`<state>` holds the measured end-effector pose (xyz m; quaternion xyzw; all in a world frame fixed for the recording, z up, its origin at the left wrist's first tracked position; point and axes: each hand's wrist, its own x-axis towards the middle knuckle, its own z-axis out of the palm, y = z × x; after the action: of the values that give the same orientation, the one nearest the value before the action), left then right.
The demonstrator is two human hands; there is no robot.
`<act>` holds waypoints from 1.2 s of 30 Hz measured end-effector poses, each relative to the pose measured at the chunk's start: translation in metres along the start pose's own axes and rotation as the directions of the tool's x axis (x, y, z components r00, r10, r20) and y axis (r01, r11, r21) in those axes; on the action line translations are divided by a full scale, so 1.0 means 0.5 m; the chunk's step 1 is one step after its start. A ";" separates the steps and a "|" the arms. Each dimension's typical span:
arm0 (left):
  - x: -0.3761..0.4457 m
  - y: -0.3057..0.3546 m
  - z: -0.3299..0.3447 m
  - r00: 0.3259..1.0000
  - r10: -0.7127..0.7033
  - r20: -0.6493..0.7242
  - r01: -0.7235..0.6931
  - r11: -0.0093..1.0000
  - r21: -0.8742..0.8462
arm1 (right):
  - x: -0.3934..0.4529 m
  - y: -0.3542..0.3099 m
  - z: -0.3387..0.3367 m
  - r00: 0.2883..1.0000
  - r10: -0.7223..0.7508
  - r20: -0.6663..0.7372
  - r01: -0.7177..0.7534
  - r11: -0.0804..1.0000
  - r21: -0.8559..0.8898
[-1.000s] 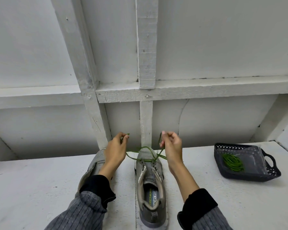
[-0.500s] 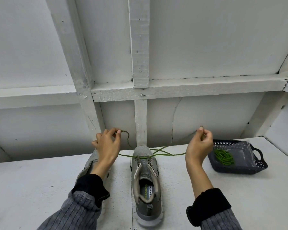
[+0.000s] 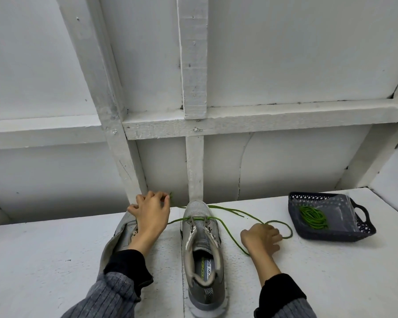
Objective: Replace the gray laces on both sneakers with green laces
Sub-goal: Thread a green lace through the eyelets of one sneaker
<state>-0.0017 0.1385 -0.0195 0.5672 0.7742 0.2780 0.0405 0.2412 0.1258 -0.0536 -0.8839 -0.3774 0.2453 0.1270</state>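
Observation:
A grey sneaker [image 3: 202,249] stands in the middle of the white table, toe away from me, with a green lace [image 3: 230,235] threaded through its front eyelets. My left hand [image 3: 151,214] pinches the lace's left end above a second grey sneaker [image 3: 120,239], which my arm largely hides. My right hand [image 3: 261,237] rests low on the table to the right of the middle sneaker, fingers curled round the lace's right strand, which loops on towards the basket.
A dark plastic basket [image 3: 359,232] with handles sits at the right and holds a coiled green lace [image 3: 313,216]. A white wall with wooden beams [image 3: 194,171] rises right behind the sneakers.
My right hand has dropped from up beside the basket down to the table, bringing the lace's right strand with it, now slack. My left hand has barely moved.

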 end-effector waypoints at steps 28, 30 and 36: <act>-0.007 0.030 0.091 0.896 -0.428 -0.120 0.210 0.645 -0.735 | 0.052 -0.096 -0.003 0.816 -0.537 -0.212 0.549 0.607 0.574; 0.004 0.028 0.073 0.892 -0.420 -0.167 0.192 0.687 -0.701 | 0.039 -0.108 -0.019 0.803 -0.564 -0.195 0.546 0.563 0.620; -0.006 0.038 0.061 0.995 0.031 -0.094 -0.075 0.854 -0.514 | -0.015 -0.124 -0.049 0.732 -0.658 -0.175 0.543 0.408 0.734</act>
<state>0.0271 0.1512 -0.0370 0.5447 0.6562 0.4997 0.1517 0.2122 0.1615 -0.0050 -0.5345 -0.5416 0.3760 0.5288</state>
